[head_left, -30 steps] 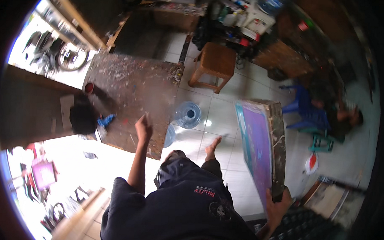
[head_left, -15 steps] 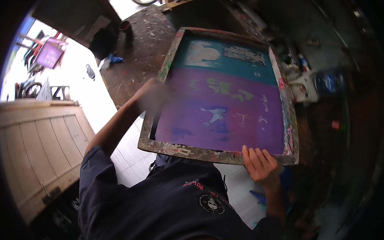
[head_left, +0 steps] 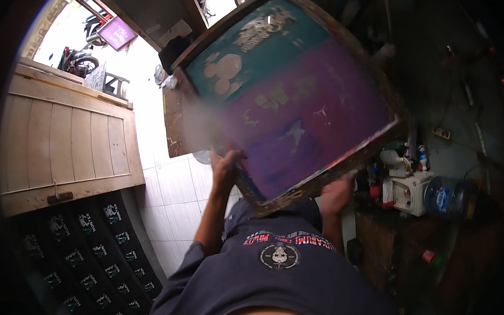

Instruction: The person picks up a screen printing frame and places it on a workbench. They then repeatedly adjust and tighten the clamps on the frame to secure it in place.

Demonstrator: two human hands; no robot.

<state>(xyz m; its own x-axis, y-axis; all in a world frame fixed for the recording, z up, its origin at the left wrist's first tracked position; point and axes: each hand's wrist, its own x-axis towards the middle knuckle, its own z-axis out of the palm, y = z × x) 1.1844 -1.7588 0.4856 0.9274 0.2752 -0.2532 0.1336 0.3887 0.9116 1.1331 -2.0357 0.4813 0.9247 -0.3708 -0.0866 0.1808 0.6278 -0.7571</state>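
The screen point(head_left: 307, 98) is up in front of the person's waist and chest, turned askew, one corner pointing back toward the shirt point(head_left: 320, 276). Its sides look nearly equal, so no long axis can be told. The left hand point(head_left: 225, 163) is curled at the left edge, thumb over the frame, and is nearer that corner. The right hand point(head_left: 337, 195) is at the underside of the lower right edge; blur and the frame hide its fingers, so its grip cannot be told. The surface point(head_left: 178, 127) shows beyond the left edge, partly covered by the screen.
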